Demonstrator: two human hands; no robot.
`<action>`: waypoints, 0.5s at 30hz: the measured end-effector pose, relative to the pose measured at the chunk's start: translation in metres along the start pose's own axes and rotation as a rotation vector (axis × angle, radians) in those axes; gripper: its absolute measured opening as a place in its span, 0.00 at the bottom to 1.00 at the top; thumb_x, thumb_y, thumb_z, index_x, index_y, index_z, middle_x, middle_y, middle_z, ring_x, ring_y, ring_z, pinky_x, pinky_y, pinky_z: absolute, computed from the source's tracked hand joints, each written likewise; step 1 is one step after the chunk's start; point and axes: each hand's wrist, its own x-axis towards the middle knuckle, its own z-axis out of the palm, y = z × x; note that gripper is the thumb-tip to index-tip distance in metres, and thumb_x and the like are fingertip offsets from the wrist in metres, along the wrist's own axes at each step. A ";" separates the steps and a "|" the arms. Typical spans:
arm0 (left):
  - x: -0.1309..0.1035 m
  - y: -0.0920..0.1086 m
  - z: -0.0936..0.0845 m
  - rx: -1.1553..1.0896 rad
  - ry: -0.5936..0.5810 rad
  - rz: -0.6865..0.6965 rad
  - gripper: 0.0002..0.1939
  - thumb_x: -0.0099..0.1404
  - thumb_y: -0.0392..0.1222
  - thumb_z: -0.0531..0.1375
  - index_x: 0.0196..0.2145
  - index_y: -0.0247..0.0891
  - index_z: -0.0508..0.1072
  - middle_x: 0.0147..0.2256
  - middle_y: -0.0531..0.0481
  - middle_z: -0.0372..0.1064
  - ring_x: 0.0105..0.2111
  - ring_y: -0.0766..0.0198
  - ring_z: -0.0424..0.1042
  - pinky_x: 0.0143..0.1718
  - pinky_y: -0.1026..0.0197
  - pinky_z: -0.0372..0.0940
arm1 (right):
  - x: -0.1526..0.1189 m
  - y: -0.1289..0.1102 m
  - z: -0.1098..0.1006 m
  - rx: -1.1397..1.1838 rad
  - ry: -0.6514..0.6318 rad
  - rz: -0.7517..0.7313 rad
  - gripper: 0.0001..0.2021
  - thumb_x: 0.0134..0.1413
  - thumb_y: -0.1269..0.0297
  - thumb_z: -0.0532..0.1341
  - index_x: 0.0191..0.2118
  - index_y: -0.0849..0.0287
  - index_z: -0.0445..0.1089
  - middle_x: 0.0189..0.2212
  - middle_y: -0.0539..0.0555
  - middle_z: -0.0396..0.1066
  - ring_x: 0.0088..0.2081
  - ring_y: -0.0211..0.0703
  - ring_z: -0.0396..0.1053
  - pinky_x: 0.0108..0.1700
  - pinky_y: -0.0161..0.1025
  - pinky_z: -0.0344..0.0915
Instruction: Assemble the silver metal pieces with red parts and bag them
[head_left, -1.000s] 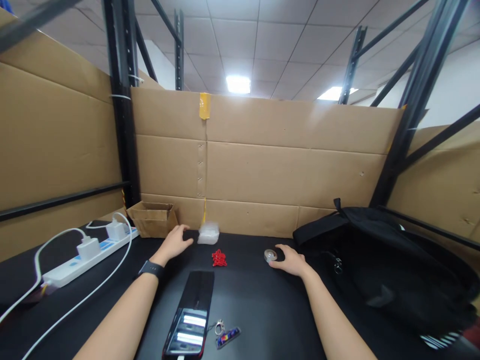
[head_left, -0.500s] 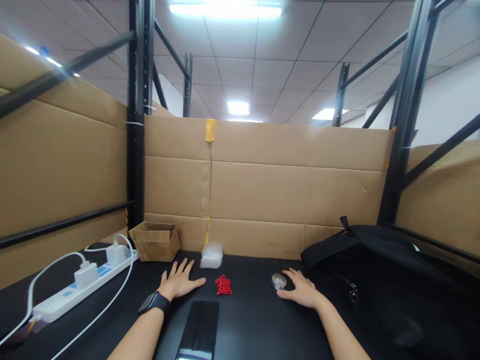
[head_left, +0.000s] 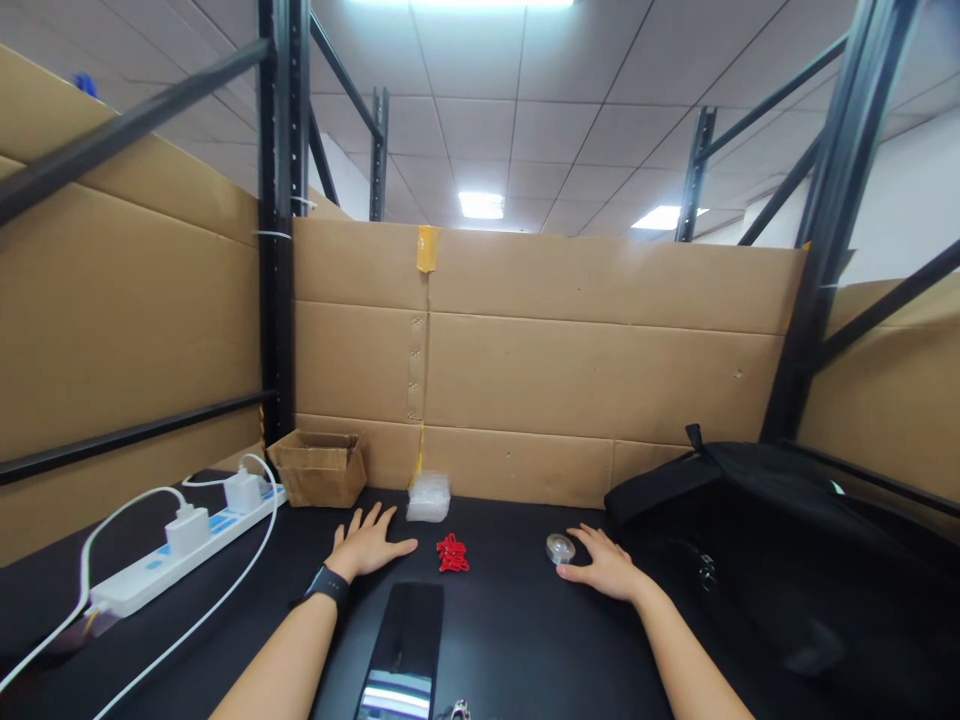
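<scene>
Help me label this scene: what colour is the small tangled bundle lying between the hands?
The small bundle is red; the head view shows it best.

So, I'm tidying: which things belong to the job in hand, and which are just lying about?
Likely in use, judging by the hands:
clear round item, beside the right hand
perhaps the red bundle and plastic pack, near the left hand

Apparently just lying about:
black slab
small metal piece
cardboard box
power strip
black bag

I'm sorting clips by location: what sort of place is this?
Probably a makeshift work booth in an office or workshop: cardboard walls around a black table, metal rack posts and a power strip.
</scene>
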 end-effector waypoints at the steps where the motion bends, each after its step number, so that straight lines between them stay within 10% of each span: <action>1: 0.000 0.000 0.000 0.002 -0.006 -0.001 0.59 0.51 0.82 0.51 0.72 0.45 0.52 0.73 0.45 0.35 0.71 0.31 0.32 0.66 0.27 0.36 | 0.001 0.000 0.000 0.000 -0.004 0.002 0.50 0.44 0.28 0.61 0.70 0.48 0.55 0.74 0.57 0.44 0.74 0.66 0.37 0.70 0.63 0.40; 10: -0.002 -0.001 -0.005 0.032 0.079 0.035 0.59 0.55 0.77 0.55 0.74 0.44 0.44 0.72 0.36 0.41 0.70 0.29 0.42 0.64 0.27 0.41 | -0.001 -0.002 -0.002 -0.006 -0.008 -0.034 0.47 0.48 0.31 0.61 0.70 0.50 0.56 0.73 0.59 0.45 0.73 0.65 0.38 0.71 0.60 0.41; 15: -0.014 0.013 -0.020 0.147 0.331 0.146 0.44 0.59 0.55 0.61 0.70 0.47 0.53 0.70 0.38 0.49 0.69 0.32 0.45 0.62 0.27 0.45 | -0.001 -0.002 -0.002 0.028 0.045 -0.054 0.46 0.47 0.34 0.64 0.68 0.53 0.59 0.71 0.62 0.51 0.71 0.68 0.46 0.68 0.62 0.47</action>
